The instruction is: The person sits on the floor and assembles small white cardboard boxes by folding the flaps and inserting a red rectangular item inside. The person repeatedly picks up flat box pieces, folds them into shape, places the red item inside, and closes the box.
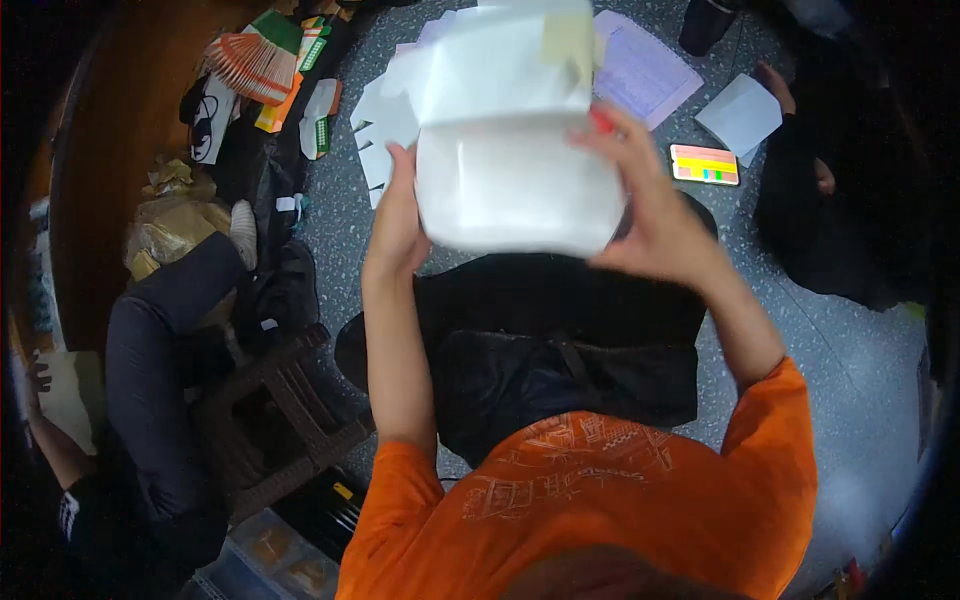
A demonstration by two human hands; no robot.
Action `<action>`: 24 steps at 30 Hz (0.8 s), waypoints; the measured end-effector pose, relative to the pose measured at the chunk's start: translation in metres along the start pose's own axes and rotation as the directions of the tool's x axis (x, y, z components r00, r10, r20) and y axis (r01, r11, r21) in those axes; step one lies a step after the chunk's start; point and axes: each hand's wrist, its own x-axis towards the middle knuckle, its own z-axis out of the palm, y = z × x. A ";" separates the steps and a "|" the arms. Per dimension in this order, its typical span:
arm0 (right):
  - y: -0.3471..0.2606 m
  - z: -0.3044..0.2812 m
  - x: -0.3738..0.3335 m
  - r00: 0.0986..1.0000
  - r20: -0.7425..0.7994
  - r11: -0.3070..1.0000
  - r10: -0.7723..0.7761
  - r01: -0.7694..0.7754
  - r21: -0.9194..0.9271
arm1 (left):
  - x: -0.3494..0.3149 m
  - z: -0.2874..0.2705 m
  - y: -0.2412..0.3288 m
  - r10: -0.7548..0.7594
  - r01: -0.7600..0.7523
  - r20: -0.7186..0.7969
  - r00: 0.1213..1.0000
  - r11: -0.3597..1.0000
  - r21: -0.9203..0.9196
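A white cardboard box (515,185), its upper flap raised and blurred by motion, is held up above my lap between both hands. My left hand (398,215) grips its left side, thumb up along the edge and the other fingers hidden behind it. At the right side, my right hand (645,205) holds the box with fingers on the upper part and thumb near the lower corner. A small red spot (602,120) shows by the right fingertips; I cannot tell what it is. A yellowish patch (567,40) marks the raised flap.
White cut cardboard pieces (385,135) and lilac paper sheets (650,70) lie on the speckled floor. A lit phone (705,165) is at right, near a person in black holding a white sheet (740,115). A brown stool (280,410) and another person's leg (155,350) are at left.
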 end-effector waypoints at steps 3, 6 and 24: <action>0.049 -0.029 0.032 0.993 -0.074 0.988 -0.093 0.083 -0.128 | 0.054 0.002 -0.004 0.172 -0.104 -0.131 0.976 0.904 0.414; 0.085 -0.024 0.048 0.995 0.010 0.982 -0.104 0.104 -0.159 | 0.107 -0.018 -0.038 0.209 -0.093 -0.147 0.967 0.824 0.558; 0.156 0.051 0.044 0.964 -0.188 0.933 -0.190 0.118 -0.339 | 0.066 0.084 -0.066 0.546 -0.477 0.421 0.724 -0.044 0.878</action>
